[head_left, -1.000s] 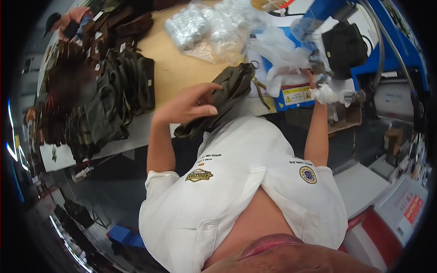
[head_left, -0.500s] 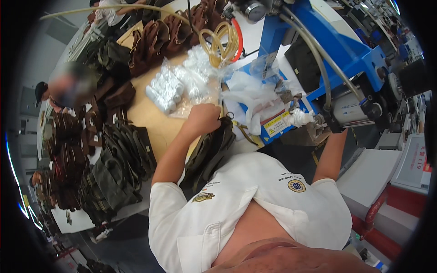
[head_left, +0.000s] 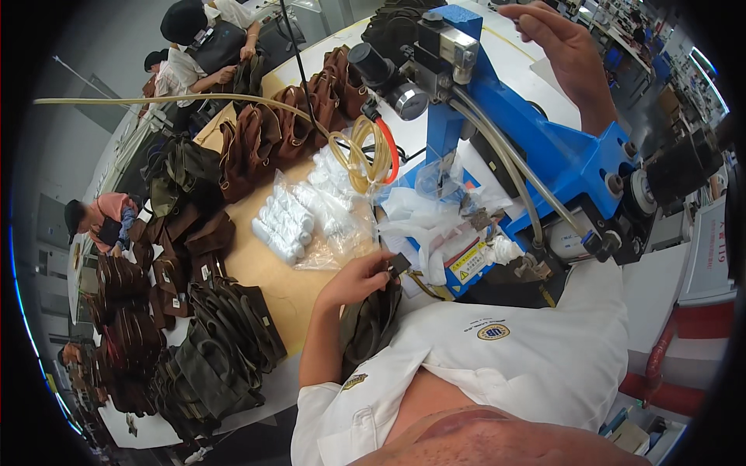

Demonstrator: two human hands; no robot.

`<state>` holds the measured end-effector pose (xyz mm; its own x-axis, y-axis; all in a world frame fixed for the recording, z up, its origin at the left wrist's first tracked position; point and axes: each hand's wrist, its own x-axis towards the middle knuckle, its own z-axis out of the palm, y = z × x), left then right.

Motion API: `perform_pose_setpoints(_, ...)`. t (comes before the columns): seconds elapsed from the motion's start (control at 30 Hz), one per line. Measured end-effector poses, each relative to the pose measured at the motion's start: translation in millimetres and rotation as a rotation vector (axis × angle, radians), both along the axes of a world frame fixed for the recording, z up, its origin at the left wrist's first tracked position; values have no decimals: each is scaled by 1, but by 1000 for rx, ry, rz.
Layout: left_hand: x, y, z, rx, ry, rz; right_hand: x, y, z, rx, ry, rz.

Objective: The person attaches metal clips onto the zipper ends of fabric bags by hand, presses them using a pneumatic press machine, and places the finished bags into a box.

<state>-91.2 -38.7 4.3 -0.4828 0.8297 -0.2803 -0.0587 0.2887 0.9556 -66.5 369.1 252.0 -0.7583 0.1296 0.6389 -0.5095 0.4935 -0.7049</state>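
My left hand [head_left: 359, 279] is closed on a dark green bag [head_left: 369, 322], whose body hangs down beside my shirt. A small dark flap [head_left: 399, 264] of it sticks out past my thumb and fingertips. On the far side of the blue machine [head_left: 536, 132], my right hand [head_left: 556, 43] is raised near the top edge, fingers curled in a pinch. What it holds, if anything, is too small to make out. Crumpled white wrapping [head_left: 423, 221] lies on the machine's base, just beyond my left hand.
Clear plastic bags of white rolls [head_left: 284, 225] lie on the brown board [head_left: 241, 206]. Stacked dark green bags [head_left: 217, 349] and brown bags [head_left: 128, 342] fill the left side. Coiled yellowish tubing [head_left: 361, 159] and a pressure gauge [head_left: 409, 101] stand by the machine. Other people work at the far left.
My right hand has come up from behind the machine's cylinder to the far side of its frame. The bag's small flap now shows at my left fingertips. The whole view has shifted.
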Motion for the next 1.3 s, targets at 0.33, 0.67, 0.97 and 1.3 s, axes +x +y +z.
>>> perform_pose_setpoints(0.33, 11, 15, 3, -73, 544, 133, -21, -54, 39, 363, -9, -254)
perform_pose_setpoints(0.67, 20, 26, -28, 330, -239, 421, -21, -43, 36, 508, 108, -130)
perform_pose_setpoints(0.97, 15, 8, -22, 259, -163, 277, -24, -28, 34, 601, 103, -153)
perform_pose_setpoints(1.3, 28, 19, -36, 349, -190, 416, -31, -33, 37, 718, 59, -151)
